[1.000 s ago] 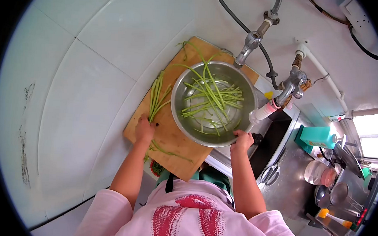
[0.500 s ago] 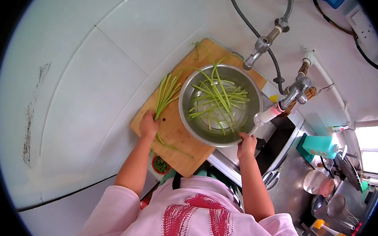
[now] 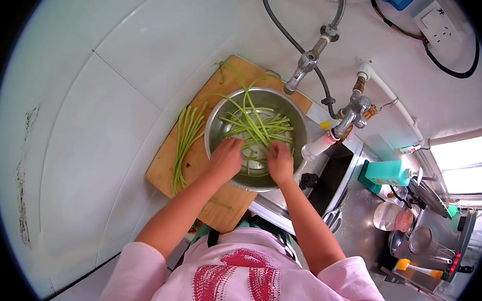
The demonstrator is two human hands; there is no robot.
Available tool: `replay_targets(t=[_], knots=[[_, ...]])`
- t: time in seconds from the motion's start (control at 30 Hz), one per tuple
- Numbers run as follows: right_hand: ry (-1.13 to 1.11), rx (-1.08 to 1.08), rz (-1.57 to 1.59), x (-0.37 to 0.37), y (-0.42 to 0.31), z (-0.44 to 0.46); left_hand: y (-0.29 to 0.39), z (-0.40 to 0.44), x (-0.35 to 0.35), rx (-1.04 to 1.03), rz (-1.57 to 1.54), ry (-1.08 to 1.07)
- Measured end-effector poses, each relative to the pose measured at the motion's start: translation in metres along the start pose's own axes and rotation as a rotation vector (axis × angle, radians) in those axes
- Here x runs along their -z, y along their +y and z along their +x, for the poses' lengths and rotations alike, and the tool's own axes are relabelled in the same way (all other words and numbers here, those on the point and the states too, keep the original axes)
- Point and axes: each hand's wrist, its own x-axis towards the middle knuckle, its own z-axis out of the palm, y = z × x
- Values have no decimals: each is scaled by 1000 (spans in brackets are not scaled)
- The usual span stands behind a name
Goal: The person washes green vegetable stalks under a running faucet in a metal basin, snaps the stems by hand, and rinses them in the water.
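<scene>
A round metal basin (image 3: pixel 303 118) stands on a wooden cutting board (image 3: pixel 232 207), with long green stems (image 3: pixel 256 124) lying in it, some over its far rim. My left hand (image 3: pixel 227 159) is over the basin's near left side, fingers curled at the stems. On the right, my right hand (image 3: pixel 279 162) is inside the near part of the basin, also touching the stems with bent fingers; what its fingertips hold is hidden. A separate bunch of stems (image 3: pixel 186 139) lies on the board, left of the basin.
Two metal taps (image 3: pixel 301 72) (image 3: pixel 354 113) reach out from the wall behind the basin. To the right are a dark sink (image 3: pixel 329 177), scissors (image 3: pixel 333 218), a teal bottle (image 3: pixel 387 172), a jar (image 3: pixel 386 216) and a metal strainer (image 3: pixel 420 240). Tiled wall (image 3: pixel 99 143) borders the left.
My left hand has let go of the stem bunch, which now lies on the board, and moved right into the basin. My right hand has left the rim and reached in. The view has shifted.
</scene>
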Motion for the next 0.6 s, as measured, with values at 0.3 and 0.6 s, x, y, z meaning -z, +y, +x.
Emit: replay_targets(t=[0.3, 0.6], knots=[[-21, -117, -158, -17, 4, 44, -15, 26, -33, 134, 200, -153], [-272, 125, -402, -26, 2, 35, -39, 29, -34, -177, 161, -451]])
